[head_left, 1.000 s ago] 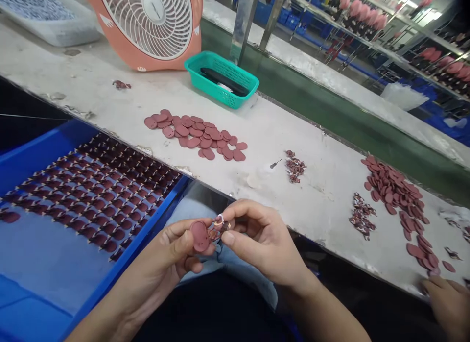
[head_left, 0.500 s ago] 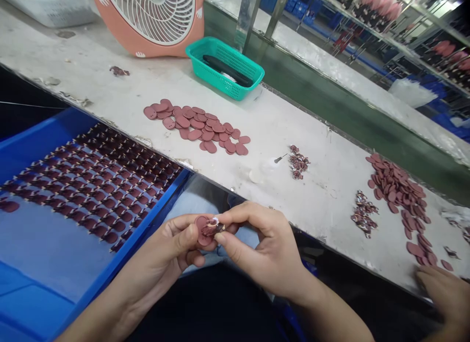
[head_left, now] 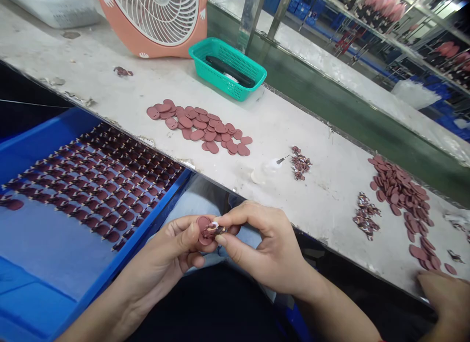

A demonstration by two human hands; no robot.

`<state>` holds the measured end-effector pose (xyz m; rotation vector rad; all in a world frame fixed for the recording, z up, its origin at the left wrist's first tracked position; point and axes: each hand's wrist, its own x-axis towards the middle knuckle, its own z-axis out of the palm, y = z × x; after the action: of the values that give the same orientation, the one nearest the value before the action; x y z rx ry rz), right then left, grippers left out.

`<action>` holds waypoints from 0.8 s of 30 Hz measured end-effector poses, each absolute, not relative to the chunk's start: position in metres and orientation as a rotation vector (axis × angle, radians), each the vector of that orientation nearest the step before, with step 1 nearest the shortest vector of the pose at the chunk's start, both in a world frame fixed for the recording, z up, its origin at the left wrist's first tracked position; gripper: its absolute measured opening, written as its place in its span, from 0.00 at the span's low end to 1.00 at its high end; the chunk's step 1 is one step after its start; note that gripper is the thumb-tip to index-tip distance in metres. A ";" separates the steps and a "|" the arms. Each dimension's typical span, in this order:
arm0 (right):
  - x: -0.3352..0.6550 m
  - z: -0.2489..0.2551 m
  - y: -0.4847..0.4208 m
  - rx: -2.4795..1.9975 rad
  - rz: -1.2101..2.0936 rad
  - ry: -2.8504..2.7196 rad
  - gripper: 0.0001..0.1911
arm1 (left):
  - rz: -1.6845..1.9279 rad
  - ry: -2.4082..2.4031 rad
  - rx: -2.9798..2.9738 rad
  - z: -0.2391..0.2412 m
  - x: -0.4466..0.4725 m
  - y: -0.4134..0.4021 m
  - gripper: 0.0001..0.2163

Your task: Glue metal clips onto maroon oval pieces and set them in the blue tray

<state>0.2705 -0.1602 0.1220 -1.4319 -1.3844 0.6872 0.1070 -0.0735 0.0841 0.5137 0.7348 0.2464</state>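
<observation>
Between thumb and fingers, my left hand point(head_left: 179, 244) grips a dark red oval disc point(head_left: 204, 225). My right hand point(head_left: 260, 244) pinches a small brown and white figurine point(head_left: 213, 229), which lies against the disc's face. Both hands are in front of my lap, just off the bench edge. Loose red oval discs point(head_left: 209, 130) lie in a pile on the bench ahead. Right of them are a small white bottle with a needle tip point(head_left: 270, 166) and a cluster of small figurines point(head_left: 301, 164).
A blue tray point(head_left: 172, 197) at left holds rows of discs with figurines. A green basket point(head_left: 227, 70) with a black object stands beside an orange fan point(head_left: 154, 50). More discs point(head_left: 398, 185) and figurines point(head_left: 367, 217) lie at right, near another person's hand point(head_left: 444, 293).
The view has shifted slightly, so the bench things appear a little further right. My hands keep the same hold on the disc and the figurine.
</observation>
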 end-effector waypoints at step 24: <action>0.271 0.115 -0.154 -1.374 0.718 -1.431 0.11 | 0.290 0.855 0.353 0.082 0.108 -0.077 0.18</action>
<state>0.2709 -0.1544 0.1148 -1.3739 -1.4314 0.7176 0.1081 -0.0766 0.0821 0.3528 0.8547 0.2897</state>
